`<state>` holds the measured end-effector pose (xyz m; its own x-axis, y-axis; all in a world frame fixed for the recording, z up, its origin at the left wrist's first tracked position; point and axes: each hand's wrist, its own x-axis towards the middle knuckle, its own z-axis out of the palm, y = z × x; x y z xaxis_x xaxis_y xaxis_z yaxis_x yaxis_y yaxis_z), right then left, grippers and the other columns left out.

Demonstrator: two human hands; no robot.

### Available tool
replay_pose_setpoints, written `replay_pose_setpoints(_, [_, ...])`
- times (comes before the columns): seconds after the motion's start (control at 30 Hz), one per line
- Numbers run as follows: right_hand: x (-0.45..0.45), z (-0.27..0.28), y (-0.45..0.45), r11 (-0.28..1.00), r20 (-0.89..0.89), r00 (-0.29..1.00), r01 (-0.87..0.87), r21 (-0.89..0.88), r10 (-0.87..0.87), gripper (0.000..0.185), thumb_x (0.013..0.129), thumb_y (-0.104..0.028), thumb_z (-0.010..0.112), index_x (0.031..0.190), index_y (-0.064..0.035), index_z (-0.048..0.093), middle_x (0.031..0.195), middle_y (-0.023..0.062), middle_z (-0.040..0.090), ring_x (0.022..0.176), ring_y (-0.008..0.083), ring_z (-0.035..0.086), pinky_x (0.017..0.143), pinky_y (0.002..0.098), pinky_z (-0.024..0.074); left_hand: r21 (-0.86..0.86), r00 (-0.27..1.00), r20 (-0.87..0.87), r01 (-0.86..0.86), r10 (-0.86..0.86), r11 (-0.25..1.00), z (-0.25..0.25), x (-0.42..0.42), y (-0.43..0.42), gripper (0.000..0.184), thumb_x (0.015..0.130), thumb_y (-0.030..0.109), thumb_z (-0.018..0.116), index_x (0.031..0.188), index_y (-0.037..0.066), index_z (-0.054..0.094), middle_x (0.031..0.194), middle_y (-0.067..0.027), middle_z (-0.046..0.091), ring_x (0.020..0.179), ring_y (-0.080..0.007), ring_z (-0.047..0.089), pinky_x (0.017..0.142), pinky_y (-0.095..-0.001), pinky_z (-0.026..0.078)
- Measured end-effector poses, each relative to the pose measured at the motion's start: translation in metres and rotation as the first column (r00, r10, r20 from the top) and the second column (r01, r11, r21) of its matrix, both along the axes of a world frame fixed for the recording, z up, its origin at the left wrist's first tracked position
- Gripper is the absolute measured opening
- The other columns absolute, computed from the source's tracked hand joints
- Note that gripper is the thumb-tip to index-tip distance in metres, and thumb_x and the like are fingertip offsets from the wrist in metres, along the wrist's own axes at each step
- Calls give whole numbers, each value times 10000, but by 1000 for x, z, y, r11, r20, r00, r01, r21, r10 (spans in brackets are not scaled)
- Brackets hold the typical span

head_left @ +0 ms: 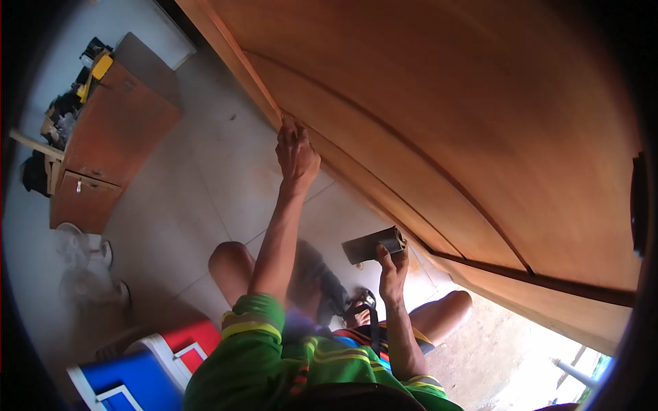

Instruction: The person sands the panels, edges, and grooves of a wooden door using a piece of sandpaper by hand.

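A large brown wooden door panel (pixel 439 89), with raised curved mouldings, slants across the upper right. My left hand (pixel 298 156) reaches up to its lower-left edge, with bent fingers pressed against the wood. Whether a small thing lies under those fingertips is hidden. Lower down, my right hand (pixel 393 270) is closed around a dark sheet rolled into a tube (pixel 370 246); it looks like sandpaper, with a brownish open end facing the panel. This roll is held just apart from the panel's lower edge.
On the left, a reddish-brown cabinet (pixel 113 137) carries tools and a yellow item (pixel 102 66). A pedestal fan (pixel 82 250) is near it. Blue (pixel 127 377) and red (pixel 192 342) boxes with white trim sit behind my left side. Grey floor tiles (pixel 212 151) lie below.
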<state>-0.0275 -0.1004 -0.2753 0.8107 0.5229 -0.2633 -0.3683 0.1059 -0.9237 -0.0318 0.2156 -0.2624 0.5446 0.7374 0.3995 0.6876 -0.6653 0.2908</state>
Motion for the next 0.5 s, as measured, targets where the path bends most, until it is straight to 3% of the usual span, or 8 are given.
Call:
replay_pose_setpoints(0.03, [1, 1, -5, 1000, 1, 1000, -22, -9, 22, 293, 967, -189, 680, 1213, -65, 582, 1096, 1, 625, 1009, 108, 564, 913, 295, 461, 36, 996, -83, -30, 33, 999, -2, 2, -1, 596, 862, 10, 603, 1442, -59, 483, 1572, -329, 326, 1389, -443, 428, 1093, -470, 437])
replay_pose_setpoints(0.13, [7, -7, -15, 999, 16, 999, -37, -6, 37, 331, 971, -190, 669, 1258, -62, 563, 1106, -1, 613, 1023, 110, 558, 917, 296, 458, 219, 1000, -15, 20, -17, 975, -9, -3, 1, 586, 824, -25, 627, 1399, -64, 524, 1538, -354, 362, 1323, -429, 496, 1030, -456, 486])
replay_pose_setpoints(0.27, [18, -29, -21, 992, -133, 991, 37, 122, -20, 374, 970, -181, 634, 1313, -68, 537, 1092, -4, 597, 1060, 121, 551, 942, 297, 449, 146, 989, -66, 139, -130, 980, 0, -3, 5, 566, 792, -81, 627, 1354, -78, 558, 1463, -335, 468, 1153, -400, 609, 944, -449, 535])
replay_pose_setpoints(0.3, [23, -37, -15, 989, -112, 994, 33, 147, -17, 396, 952, -159, 598, 1330, -73, 517, 1056, 32, 610, 1019, 174, 619, 927, 342, 501, 145, 989, -77, 135, -125, 980, 0, -1, 2, 556, 786, -93, 627, 1339, -86, 569, 1432, -328, 501, 1103, -394, 630, 925, -450, 544])
replay_pose_setpoints(0.4, [14, -42, 8, 960, -325, 944, 137, 245, -52, 410, 926, -130, 577, 1325, -72, 501, 1033, 78, 626, 936, 247, 682, 817, 389, 577, 48, 971, -102, 223, -217, 974, 17, 8, -21, 496, 803, -89, 617, 1298, -60, 616, 1354, -272, 588, 1030, -378, 664, 903, -450, 558])
replay_pose_setpoints(0.5, [11, -33, 35, 980, -303, 953, 42, 192, 19, 399, 929, -123, 560, 1314, -72, 473, 1013, 138, 654, 858, 284, 706, 682, 385, 595, -142, 930, 34, 368, -367, 919, 72, -16, -56, 421, 834, -66, 598, 1242, 3, 676, 1265, -205, 660, 1014, -369, 676, 896, -439, 565])
